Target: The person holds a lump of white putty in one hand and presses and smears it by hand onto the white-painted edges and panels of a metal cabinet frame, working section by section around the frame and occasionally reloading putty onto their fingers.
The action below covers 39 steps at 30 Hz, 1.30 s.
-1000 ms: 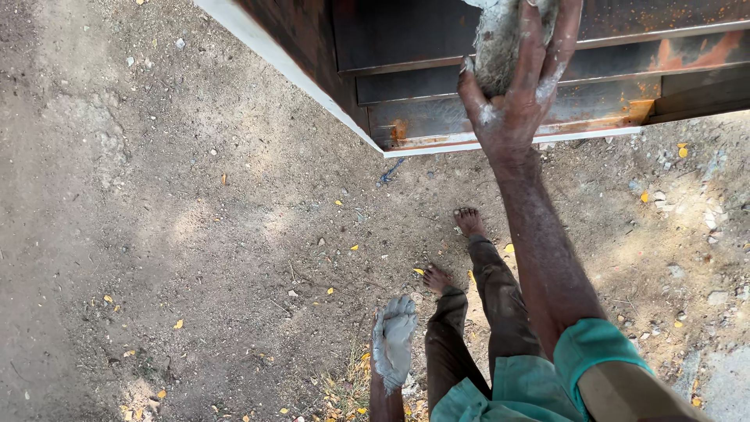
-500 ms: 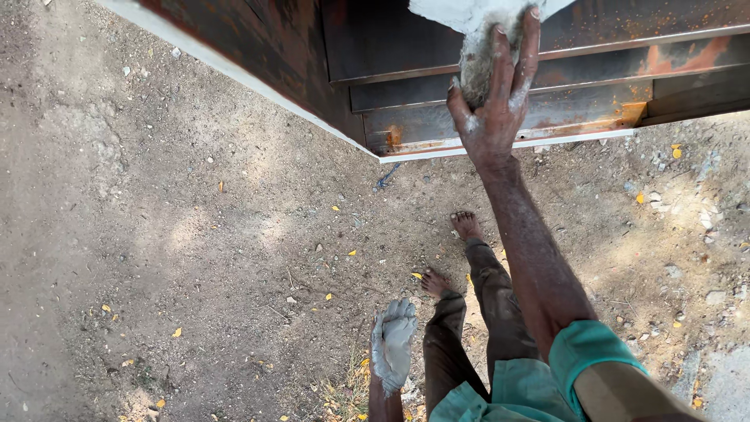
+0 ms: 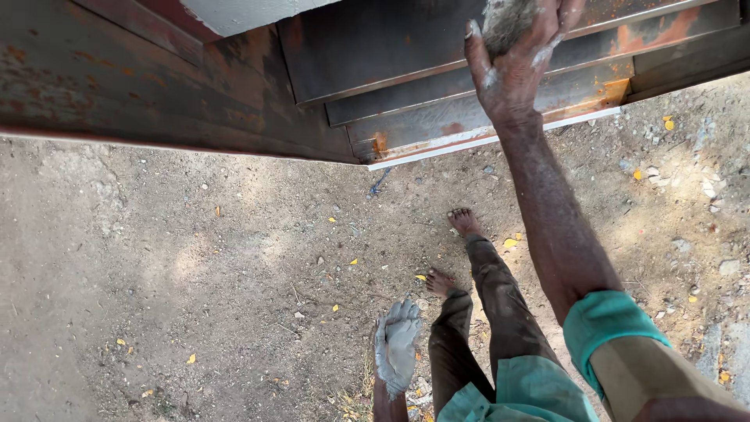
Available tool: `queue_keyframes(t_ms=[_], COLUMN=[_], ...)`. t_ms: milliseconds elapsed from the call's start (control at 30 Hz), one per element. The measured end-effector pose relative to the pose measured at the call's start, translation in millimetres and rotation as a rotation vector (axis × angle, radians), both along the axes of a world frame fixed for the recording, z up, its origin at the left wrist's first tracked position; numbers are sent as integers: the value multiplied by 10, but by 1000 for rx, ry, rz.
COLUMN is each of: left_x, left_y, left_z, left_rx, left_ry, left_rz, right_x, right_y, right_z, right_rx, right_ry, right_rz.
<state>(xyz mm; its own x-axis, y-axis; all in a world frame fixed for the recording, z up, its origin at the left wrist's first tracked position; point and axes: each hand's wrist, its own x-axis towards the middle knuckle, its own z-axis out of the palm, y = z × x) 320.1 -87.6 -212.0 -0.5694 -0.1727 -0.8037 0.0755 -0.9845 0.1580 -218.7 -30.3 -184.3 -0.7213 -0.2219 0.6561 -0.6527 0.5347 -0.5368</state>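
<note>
Clamped in our right hand is a lump of grey mortar, the fingers curled around it from below while its top runs out past the upper edge of the view. We hold it at full reach, arm stretched straight out in front of us, and the skin of the hand and forearm is dusted with pale grey smears. Directly behind the lump stands a rusty metal gate, dark brown with orange patches along its stepped ledges; whether the lump touches the metal we cannot tell. Up and to the left of the grip, a strip of pale grey wall shows above the gate.

Well below the grip, near our waist, our left hand hangs loose with fingers spread flat and holding nothing, its palm and fingers coated in the same wet grey mortar. Just beside it to the right are our two bare feet, one ahead of the other, in dark trousers, standing on dry dirt ground scattered with small stones and yellow leaf bits. A green rolled sleeve wraps our right arm far below the grip.
</note>
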Motion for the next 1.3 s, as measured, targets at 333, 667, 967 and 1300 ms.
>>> queue_keyframes(t_ms=[333, 667, 967, 1300], left_x=[-178, -208, -289, -320], left_y=[24, 32, 42, 30], left_z=[-29, 31, 59, 50], left_rx=[-73, -69, -36, -100], left_ry=[152, 70, 2, 6], left_rz=[5, -28, 3, -71], right_x=[623, 338, 574, 427], right_y=[75, -54, 57, -5], right_z=[807, 686, 856, 551], right_rx=[-36, -16, -4, 23], right_ry=[22, 35, 68, 35], right_rz=[103, 97, 107, 103])
